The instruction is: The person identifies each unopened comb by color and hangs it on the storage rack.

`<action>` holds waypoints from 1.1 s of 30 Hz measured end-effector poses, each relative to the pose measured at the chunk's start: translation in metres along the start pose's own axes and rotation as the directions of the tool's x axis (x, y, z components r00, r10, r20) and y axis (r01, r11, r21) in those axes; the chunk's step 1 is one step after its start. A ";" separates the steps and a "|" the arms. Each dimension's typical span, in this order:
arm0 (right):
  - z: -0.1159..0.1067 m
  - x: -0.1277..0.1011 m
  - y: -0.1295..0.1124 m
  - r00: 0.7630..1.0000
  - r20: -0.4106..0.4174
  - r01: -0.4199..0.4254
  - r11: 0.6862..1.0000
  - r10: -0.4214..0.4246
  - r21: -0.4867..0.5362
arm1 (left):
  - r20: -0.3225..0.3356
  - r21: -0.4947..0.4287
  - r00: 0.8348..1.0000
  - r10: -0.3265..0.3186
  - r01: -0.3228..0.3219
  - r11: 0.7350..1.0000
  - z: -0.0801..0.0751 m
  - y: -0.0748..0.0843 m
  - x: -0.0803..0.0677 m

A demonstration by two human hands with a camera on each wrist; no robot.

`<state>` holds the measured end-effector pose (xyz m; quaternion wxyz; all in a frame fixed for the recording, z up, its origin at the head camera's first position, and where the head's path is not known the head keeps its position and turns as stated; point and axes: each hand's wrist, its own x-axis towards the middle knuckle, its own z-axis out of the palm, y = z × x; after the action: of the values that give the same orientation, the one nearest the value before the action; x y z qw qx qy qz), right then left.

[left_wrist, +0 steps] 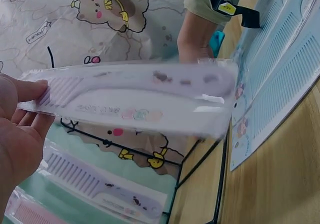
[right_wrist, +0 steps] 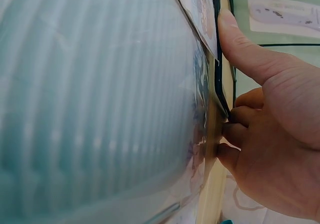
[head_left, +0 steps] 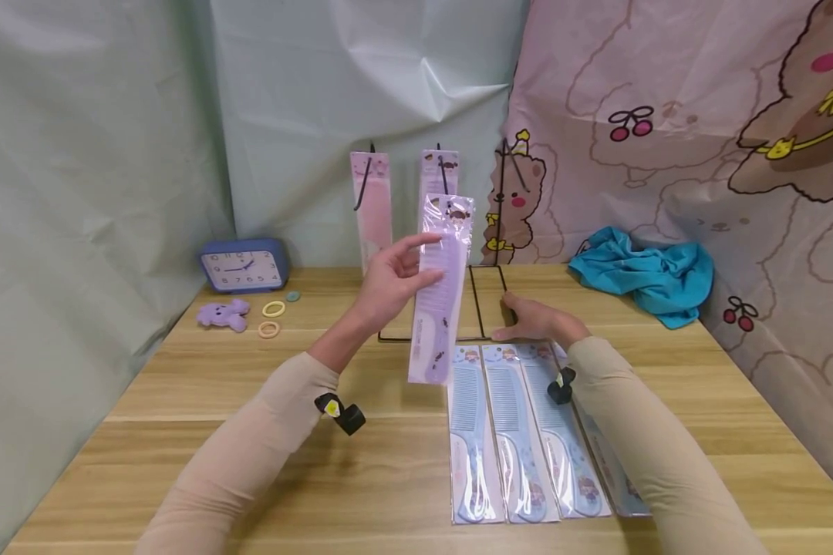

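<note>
A purple comb in a clear packet (head_left: pixel 439 301) hangs upright from my left hand (head_left: pixel 389 281), which pinches its upper part between thumb and fingers. In the left wrist view the comb packet (left_wrist: pixel 135 97) lies across the picture. Behind it, a similar purple comb packet (head_left: pixel 430 171) and a pink comb packet (head_left: pixel 373 196) hang on hooks of a black wire rack (head_left: pixel 479 304). My right hand (head_left: pixel 537 317) holds the rack's base at its front right corner. The right wrist view shows the thumb (right_wrist: pixel 245 49) along the black wire and the other fingers curled near its corner.
Several blue comb packets (head_left: pixel 514 432) lie side by side, partly beneath the right forearm. A blue clock (head_left: pixel 243 266), a purple toy-like clip (head_left: pixel 224 314) and small hair rings (head_left: pixel 274 309) are at the left. A turquoise cloth (head_left: pixel 645 274) lies at the back right.
</note>
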<state>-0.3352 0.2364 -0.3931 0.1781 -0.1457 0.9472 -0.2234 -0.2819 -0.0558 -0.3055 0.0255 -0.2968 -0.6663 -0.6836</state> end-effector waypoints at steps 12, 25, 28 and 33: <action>-0.001 -0.002 0.000 1.000 -0.008 -0.007 1.000 0.007 0.021 | 0.055 0.142 0.995 -0.082 0.074 0.987 -0.016 -0.019 0.038; 0.000 -0.001 -0.001 1.000 -0.014 -0.003 1.000 0.004 0.007 | -0.004 0.177 0.977 -0.213 0.210 0.962 -0.021 -0.025 0.085; 0.000 -0.001 -0.001 1.000 -0.012 -0.009 1.000 0.009 0.005 | -0.009 0.177 0.976 -0.219 0.218 0.960 -0.021 -0.027 0.090; 0.001 0.000 0.000 1.000 -0.006 -0.018 1.000 0.018 0.011 | -0.033 0.195 0.973 -0.230 0.232 0.953 -0.020 -0.030 0.097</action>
<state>-0.3350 0.2359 -0.3935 0.1779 -0.1355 0.9478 -0.2273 -0.3820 -0.0366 -0.2887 -0.0221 -0.2097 -0.7609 -0.6137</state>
